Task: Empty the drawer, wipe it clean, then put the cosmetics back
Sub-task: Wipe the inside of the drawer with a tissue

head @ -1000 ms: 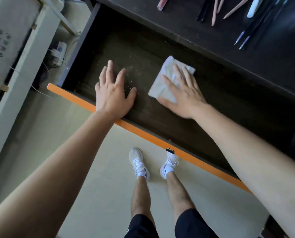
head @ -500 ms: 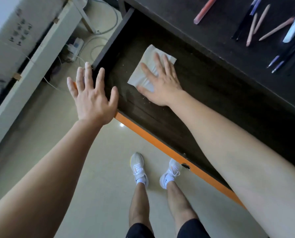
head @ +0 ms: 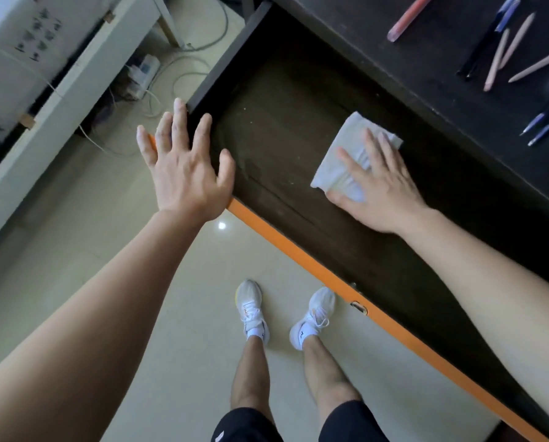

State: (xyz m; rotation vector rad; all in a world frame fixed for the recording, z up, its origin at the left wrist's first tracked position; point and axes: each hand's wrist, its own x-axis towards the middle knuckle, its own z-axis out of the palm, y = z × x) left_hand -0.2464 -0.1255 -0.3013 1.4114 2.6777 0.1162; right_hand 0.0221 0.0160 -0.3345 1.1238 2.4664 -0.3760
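The drawer (head: 298,250) stood open above white shoes (head: 250,311). The left hand (head: 183,173) sat at its left front corner, fingers spread straight, grasping nothing. The right hand (head: 378,189) pressed a cloth (head: 333,173) flat on the drawer floor, fingers straight. Beyond, the cosmetics (head: 503,49) lay on the desk (head: 394,78).

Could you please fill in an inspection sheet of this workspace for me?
Surface: drawer pulled open, dark floor, orange front edge.
Job's things: white cloth flat on the drawer floor; cosmetic pencils and a pink tube lie on the desk top.
Clutter: pale specks on the drawer floor near its left side.
Grippers: right hand presses the cloth with straight fingers; left hand open, fingers spread over the drawer's front-left corner.
Cables: white cables and a power strip on the tiled floor left of the drawer.
Surroundings: white cabinet at left, the person's white shoes.
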